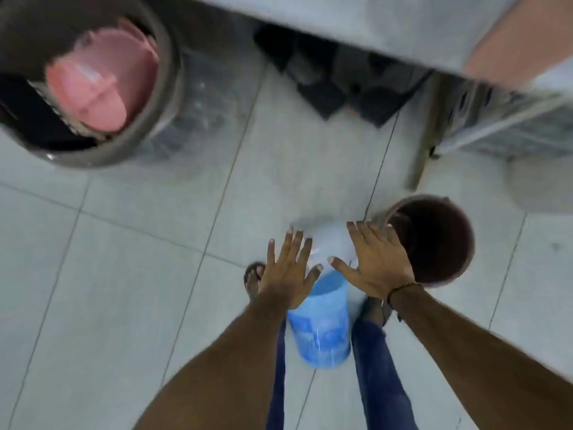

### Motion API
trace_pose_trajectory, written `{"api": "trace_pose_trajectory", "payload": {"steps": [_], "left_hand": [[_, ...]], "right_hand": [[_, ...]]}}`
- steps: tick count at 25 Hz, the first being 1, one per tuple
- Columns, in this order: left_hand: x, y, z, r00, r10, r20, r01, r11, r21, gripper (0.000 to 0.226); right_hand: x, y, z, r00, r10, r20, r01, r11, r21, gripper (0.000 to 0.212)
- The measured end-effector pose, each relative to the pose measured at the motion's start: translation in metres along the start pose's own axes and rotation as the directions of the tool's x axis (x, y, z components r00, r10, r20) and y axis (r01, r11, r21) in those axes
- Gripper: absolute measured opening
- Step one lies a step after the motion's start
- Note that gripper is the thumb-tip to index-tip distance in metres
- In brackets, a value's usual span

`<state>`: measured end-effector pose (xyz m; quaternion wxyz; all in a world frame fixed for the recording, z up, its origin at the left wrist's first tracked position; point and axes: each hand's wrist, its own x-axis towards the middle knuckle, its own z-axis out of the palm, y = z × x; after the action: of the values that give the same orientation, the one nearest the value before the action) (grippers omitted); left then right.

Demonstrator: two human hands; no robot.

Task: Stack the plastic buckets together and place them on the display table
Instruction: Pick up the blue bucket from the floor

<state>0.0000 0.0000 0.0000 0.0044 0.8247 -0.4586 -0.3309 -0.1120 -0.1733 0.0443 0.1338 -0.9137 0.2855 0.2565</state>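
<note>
Head view, blurred by motion, looks straight down on a pale tiled floor (130,274); a blue bucket (321,327) stands between the person's legs, with a white bucket (331,243) over its mouth, though whether the white one is nested into it is too smeared to tell; the left hand (286,270) lies with fingers spread flat against the white bucket's left side; the right hand (376,263), equally spread, presses its right side; neither hand curls into a grip; a dark brown bucket (434,240) stands just beside, to the right, touching the right hand's edge; a large dark tub (148,131) holding pink plastic ware (102,79) sits far upper left; a grey table edge (372,26) crosses the top.
</note>
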Motion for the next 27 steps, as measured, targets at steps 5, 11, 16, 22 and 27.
{"api": "trace_pose_trajectory", "payload": {"steps": [5, 11, 16, 22, 27], "left_hand": [[0.015, -0.029, 0.167, 0.979, -0.032, 0.202, 0.029, 0.999, 0.015, 0.068], [0.013, -0.03, 0.252, 0.968, 0.058, 0.242, -0.034, 0.994, -0.103, 0.03], [-0.043, -0.009, 0.224, 0.946, 0.097, 0.309, -0.077, 0.994, -0.077, 0.024], [-0.116, 0.046, 0.24, 0.833, 0.063, 0.55, -0.116, 0.991, 0.062, 0.018], [-0.142, 0.089, 0.316, 0.811, -0.003, 0.586, -0.011, 1.0, 0.021, 0.015]], "right_hand": [[0.012, 0.0, 0.189, 0.964, -0.116, 0.24, 0.114, 0.993, 0.021, 0.08], [0.014, -0.001, 0.288, 0.871, -0.335, 0.359, 0.348, 0.937, 0.03, 0.039], [-0.029, -0.01, 0.253, 0.797, -0.4, 0.453, 0.43, 0.902, 0.041, 0.027], [-0.098, -0.019, 0.258, 0.646, -0.471, 0.601, 0.616, 0.787, -0.044, 0.019], [-0.126, 0.006, 0.316, 0.561, -0.477, 0.676, 0.712, 0.695, -0.1, 0.014]]}}
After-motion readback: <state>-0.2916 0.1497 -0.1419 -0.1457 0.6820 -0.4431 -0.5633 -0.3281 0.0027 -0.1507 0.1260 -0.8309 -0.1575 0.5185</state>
